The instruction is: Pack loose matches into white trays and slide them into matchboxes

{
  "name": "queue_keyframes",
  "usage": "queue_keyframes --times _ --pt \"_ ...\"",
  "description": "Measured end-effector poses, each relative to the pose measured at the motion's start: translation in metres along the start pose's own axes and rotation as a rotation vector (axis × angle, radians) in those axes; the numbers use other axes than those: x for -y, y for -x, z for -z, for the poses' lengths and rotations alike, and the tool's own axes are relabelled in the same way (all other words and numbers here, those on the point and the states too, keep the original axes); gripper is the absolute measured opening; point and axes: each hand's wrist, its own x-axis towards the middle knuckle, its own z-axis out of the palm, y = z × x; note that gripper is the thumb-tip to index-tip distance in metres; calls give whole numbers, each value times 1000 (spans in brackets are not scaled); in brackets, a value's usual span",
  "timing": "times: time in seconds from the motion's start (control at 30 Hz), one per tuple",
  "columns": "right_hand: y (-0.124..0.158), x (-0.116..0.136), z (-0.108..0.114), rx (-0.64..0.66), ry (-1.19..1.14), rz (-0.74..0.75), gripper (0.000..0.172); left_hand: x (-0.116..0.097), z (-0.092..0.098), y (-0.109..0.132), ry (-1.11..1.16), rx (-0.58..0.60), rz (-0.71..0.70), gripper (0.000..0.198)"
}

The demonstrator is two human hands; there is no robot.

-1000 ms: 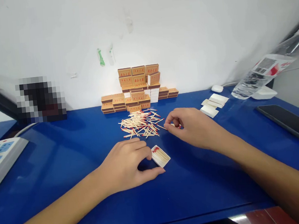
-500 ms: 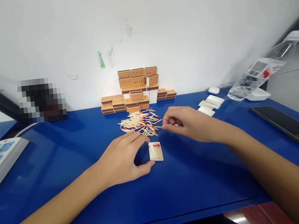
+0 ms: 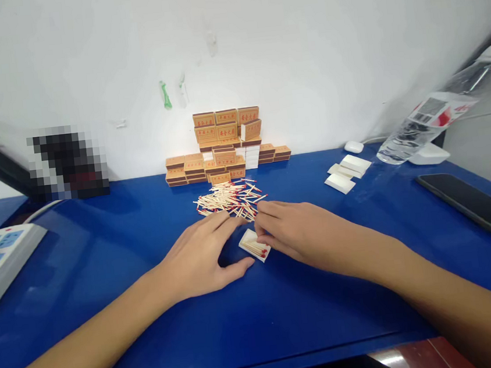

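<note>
A small white matchbox tray (image 3: 246, 235) lies tilted at an angle on the blue table, holding several red-headed matches (image 3: 256, 248) whose heads face the lower right. My left hand (image 3: 204, 255) rests to its left, thumb and fingers spread apart around that side, with nothing held. My right hand (image 3: 287, 226) is over the tray's right side, fingertips pinched together. What the pinch holds, if anything, is hidden by the fingers. Just behind both hands is a loose heap of matches (image 3: 225, 198).
Stacked matchboxes (image 3: 227, 133) stand against the wall behind the heap. To the right are an unfolded white card piece (image 3: 347, 172), a small white case (image 3: 354, 147), a leaning plastic bottle (image 3: 435, 111) and a phone (image 3: 476, 203). A power strip (image 3: 7, 256) is at the left.
My right hand, with a match in its fingers, has moved left and down from the heap's edge to the tray. The tray has turned, its match heads now pointing lower right.
</note>
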Motion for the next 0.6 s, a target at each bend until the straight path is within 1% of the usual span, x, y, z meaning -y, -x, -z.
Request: queue_keyframes --times 0.07,0.1,0.23,0.3,0.47,0.6 --pt "1 0 2 2 -39 -14 8 1 -1 0 -1 -20 -6 59" --pt "1 0 3 7 -63 -29 9 1 -1 0 3 -21 -14 57" --pt "-2 3 4 41 -135 -100 11 2 -1 -2 20 -20 -31 33" --pt "-4 4 3 61 -157 -123 10 2 -1 -2 24 -32 -28 29" --pt "-4 3 -1 84 -172 -73 9 1 -1 0 31 -30 -31 28" --pt "-1 -3 5 22 -237 -47 14 2 0 0 33 -23 -29 27"
